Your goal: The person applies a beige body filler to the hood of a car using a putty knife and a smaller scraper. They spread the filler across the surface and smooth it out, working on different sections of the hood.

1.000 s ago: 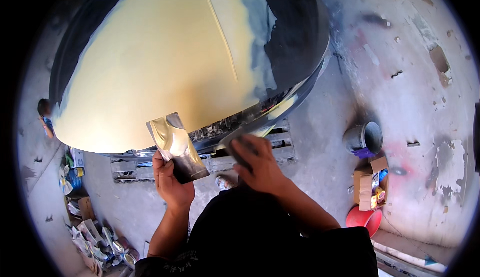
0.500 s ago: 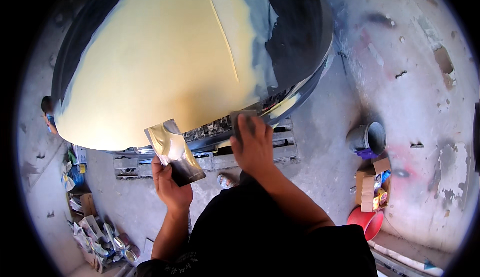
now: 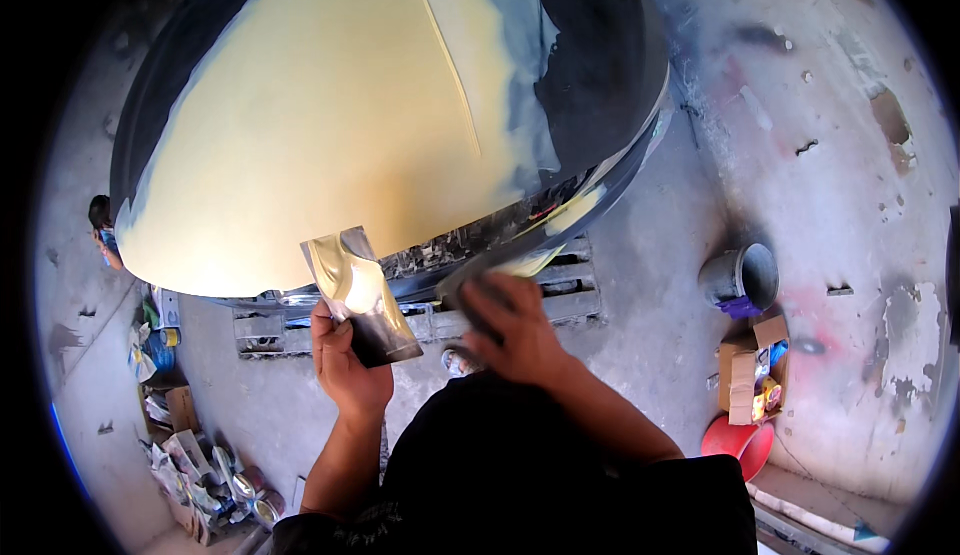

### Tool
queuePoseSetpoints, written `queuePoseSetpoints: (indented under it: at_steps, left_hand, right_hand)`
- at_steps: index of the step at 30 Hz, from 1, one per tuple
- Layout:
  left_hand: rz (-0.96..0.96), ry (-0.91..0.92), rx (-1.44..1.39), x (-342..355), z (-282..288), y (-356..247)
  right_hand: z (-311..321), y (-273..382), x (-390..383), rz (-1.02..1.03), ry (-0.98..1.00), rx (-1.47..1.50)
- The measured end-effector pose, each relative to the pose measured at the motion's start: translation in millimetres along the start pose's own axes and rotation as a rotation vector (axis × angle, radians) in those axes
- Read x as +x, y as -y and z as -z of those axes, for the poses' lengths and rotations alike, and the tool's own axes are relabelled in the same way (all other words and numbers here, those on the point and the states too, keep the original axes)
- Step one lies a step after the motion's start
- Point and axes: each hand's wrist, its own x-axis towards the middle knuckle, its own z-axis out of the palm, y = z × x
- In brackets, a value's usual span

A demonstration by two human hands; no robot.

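Left hand pinches a yellow-smeared plate by the car hood's front edge, my right hand grips a blurred dark flat tool; over-tilting the plate could drip paste.

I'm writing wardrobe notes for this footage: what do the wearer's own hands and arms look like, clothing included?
The left hand and right hand are ungloved, and no watch or bracelet shows on either wrist. The forearms are bare below black short sleeves. Small pale markings show on the black garment near the left arm.
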Motion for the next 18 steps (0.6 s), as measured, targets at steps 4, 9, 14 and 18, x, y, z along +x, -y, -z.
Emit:
queuePoseSetpoints:
  at_steps: [4, 9, 14, 18]
  left_hand:
    - [-0.002, -0.003, -0.029, 1.3, 20.1, -1.9]
    - [0.007, -0.004, -0.011, -6.0, 35.9, -2.6]
    - [0.013, -0.023, -0.028, -9.2, 38.0, -3.4]
    - [0.010, -0.044, -0.018, -7.8, 33.9, -5.9]
  right_hand:
    - [15.5, -44.4, 35.5, -0.269, -0.324, -0.382]
    - [6.8, -45.0, 56.9, -0.318, -0.353, -0.421]
    - [-41.3, 5.5, 47.0, -0.223, -0.154, -0.378]
    - [-50.3, 28.4, 34.9, -0.168, -0.059, -0.235]
